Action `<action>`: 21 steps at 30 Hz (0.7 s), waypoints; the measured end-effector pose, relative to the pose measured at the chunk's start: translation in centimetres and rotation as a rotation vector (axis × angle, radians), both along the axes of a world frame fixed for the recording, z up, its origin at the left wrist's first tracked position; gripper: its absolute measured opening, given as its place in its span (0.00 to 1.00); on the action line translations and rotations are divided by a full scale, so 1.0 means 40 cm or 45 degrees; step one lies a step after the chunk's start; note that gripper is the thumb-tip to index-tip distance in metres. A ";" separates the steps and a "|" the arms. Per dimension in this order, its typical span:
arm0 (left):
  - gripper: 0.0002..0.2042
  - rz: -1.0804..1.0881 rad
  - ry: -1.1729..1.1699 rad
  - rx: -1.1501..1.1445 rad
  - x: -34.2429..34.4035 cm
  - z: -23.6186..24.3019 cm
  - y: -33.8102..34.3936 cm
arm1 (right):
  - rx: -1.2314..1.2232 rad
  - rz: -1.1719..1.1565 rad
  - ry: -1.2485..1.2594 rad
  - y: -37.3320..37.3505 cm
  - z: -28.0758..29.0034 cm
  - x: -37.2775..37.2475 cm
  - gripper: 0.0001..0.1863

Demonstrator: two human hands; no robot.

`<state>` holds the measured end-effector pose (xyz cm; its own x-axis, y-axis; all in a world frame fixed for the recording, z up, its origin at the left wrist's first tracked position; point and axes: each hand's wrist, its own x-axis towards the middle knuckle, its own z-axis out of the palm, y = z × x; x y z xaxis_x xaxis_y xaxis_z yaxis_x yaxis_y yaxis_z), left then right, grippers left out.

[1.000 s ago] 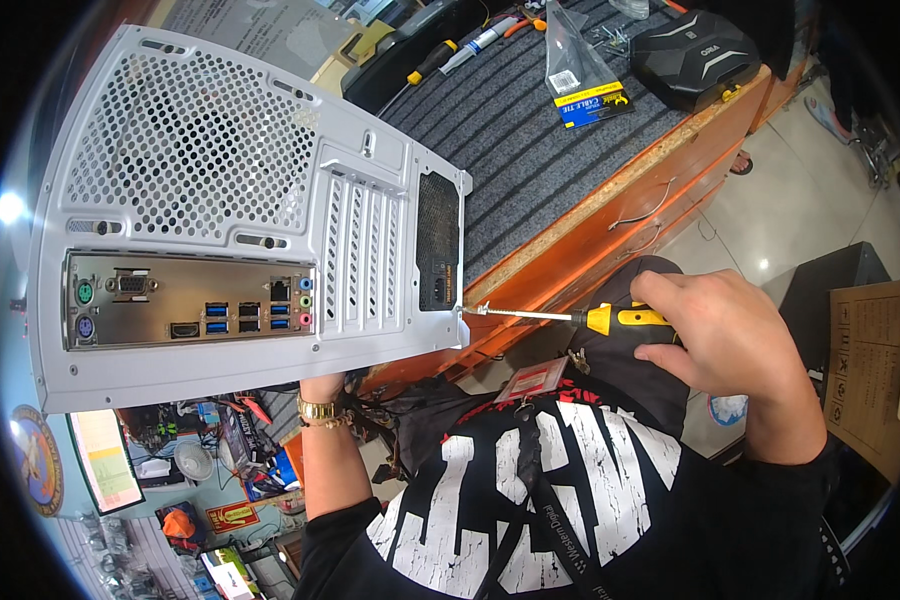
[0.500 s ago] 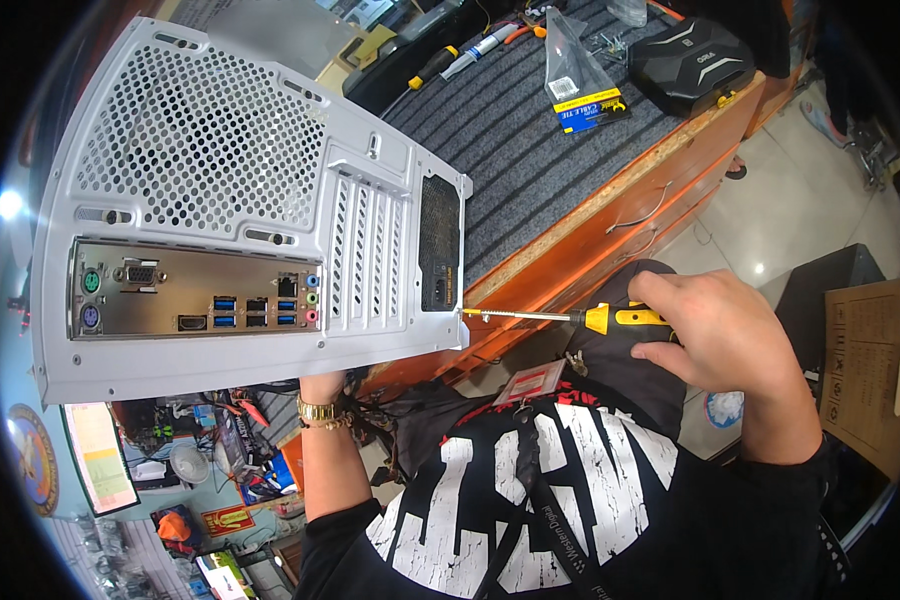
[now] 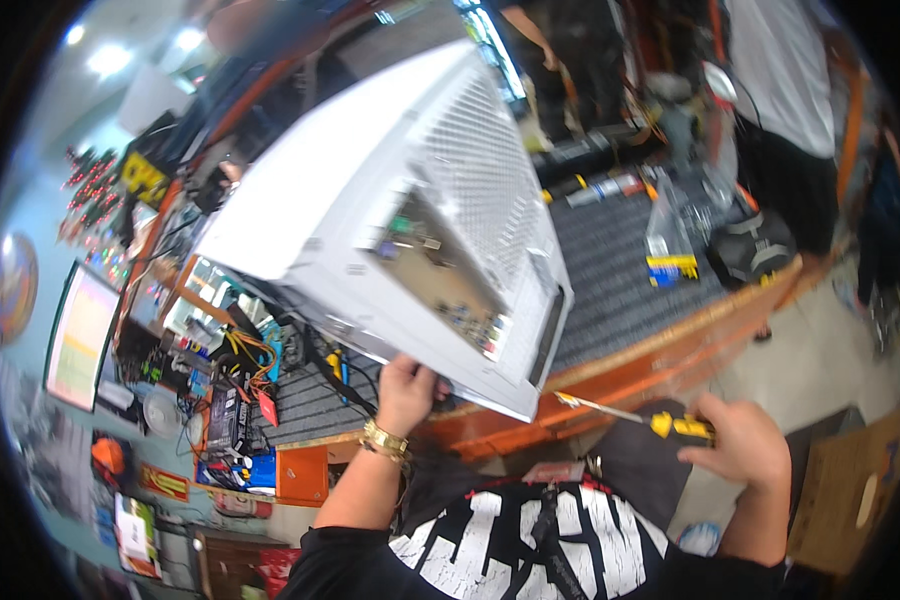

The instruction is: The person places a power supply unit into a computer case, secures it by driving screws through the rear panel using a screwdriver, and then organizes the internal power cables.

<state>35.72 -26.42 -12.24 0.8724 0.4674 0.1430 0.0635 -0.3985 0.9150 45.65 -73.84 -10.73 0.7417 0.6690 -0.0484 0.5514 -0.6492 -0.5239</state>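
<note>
A white computer case (image 3: 370, 290) stands tilted over the bench, blurred by motion. Its back shows a perforated panel, a metal port plate and, at the right edge, a dark vented unit. My left hand (image 3: 410, 392), below a gold wristband, grips the case's lower edge; some fingertips are hidden. In my right hand (image 3: 748, 440) is a yellow-and-black screwdriver (image 3: 660, 425). Its shaft points left toward the case's lower right corner, with a gap between the tip and the case.
The grey striped bench (image 3: 610, 300) has an orange front. On it lie a plastic bag with a yellow-and-blue label (image 3: 672, 268), a black box (image 3: 755, 245) and hand tools. Cables and parts crowd the left bench. Other people stand beyond. A cardboard carton (image 3: 850, 500) is at right.
The case has turned and tilted, showing its white side. The screwdriver tip has come away from the case's corner. My left hand now shows at the lower edge, and the view has shifted.
</note>
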 end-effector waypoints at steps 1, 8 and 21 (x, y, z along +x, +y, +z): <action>0.06 0.040 -0.044 0.142 -0.001 -0.005 0.003 | 0.011 0.019 -0.061 -0.017 0.012 -0.003 0.29; 0.05 0.023 -0.505 0.940 -0.101 0.040 -0.055 | 0.118 0.229 0.305 0.014 0.010 -0.018 0.29; 0.09 -0.705 -0.271 0.730 -0.203 0.098 -0.084 | 0.229 0.585 0.346 0.206 -0.009 -0.026 0.27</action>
<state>27.61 -29.79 -8.32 0.8823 -0.2187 0.4169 -0.4314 -0.7301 0.5300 44.60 -65.62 -11.11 0.3486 0.9358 -0.0524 0.5863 -0.2614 -0.7667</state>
